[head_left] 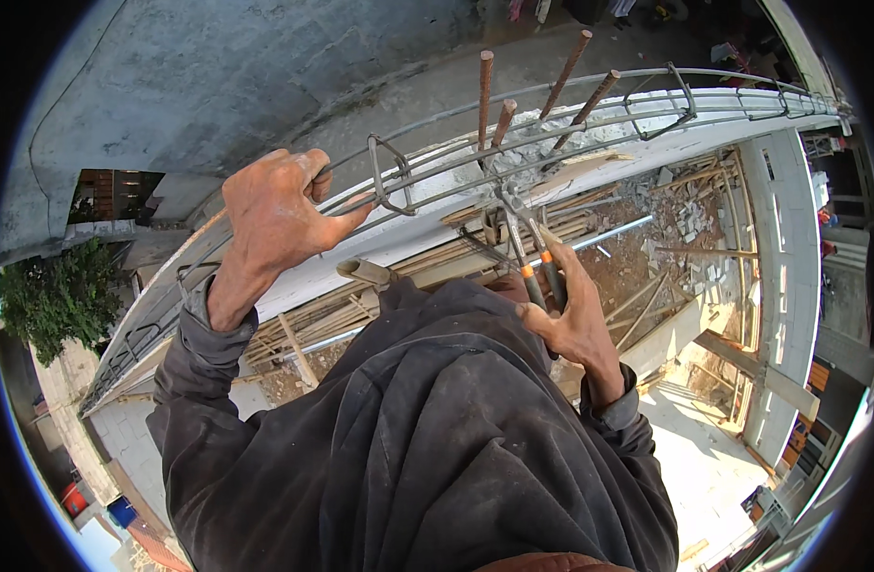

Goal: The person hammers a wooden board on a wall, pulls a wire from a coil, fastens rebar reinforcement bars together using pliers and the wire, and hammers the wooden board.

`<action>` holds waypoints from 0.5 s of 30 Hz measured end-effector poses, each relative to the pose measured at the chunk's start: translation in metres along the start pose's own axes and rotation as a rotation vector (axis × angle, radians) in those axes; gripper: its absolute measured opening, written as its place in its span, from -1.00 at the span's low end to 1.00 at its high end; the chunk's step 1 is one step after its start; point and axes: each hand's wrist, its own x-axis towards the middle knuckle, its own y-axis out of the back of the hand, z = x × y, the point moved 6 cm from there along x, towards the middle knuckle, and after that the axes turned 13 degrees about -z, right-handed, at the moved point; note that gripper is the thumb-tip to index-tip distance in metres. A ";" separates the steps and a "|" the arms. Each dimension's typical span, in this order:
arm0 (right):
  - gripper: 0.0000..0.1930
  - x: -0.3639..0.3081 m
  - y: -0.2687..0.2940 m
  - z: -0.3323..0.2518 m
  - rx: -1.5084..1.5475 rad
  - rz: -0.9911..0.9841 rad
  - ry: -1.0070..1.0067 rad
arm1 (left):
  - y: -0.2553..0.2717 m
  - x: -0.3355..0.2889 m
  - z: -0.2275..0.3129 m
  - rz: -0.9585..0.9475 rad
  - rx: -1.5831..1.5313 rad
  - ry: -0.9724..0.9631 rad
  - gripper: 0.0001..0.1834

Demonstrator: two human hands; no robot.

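My left hand (283, 202) is closed round a long bar of the rebar cage (604, 122), beside a bent square stirrup (385, 176). My right hand (578, 310) grips a pair of pincers (523, 238) by its dark handles with orange bands. The jaws of the pincers point away from me and meet the cage bars near the foot of the upright rebars; whether they bite on wire there cannot be made out. Several rusty upright rebars (486, 86) rise through the cage from rough grey concrete (532, 143).
The cage runs along the top of a white block wall (732, 124). Below on my side lie bamboo poles (570, 224), a pale pipe (628, 232) and rubble (690, 219). Beyond the wall is a drop to a grey yard (399, 95). Another block wall (780, 286) stands at right.
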 end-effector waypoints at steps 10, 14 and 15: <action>-0.30 0.017 -0.035 0.025 1.328 -0.414 -0.078 | -0.001 -0.001 0.001 -0.006 -0.004 -0.012 -0.49; -0.27 0.017 -0.043 0.019 1.393 -0.514 0.029 | 0.003 0.000 0.004 -0.003 -0.013 -0.006 -0.49; -0.25 0.020 -0.032 0.015 1.147 -0.439 0.009 | -0.002 0.000 0.000 -0.015 -0.024 0.000 -0.49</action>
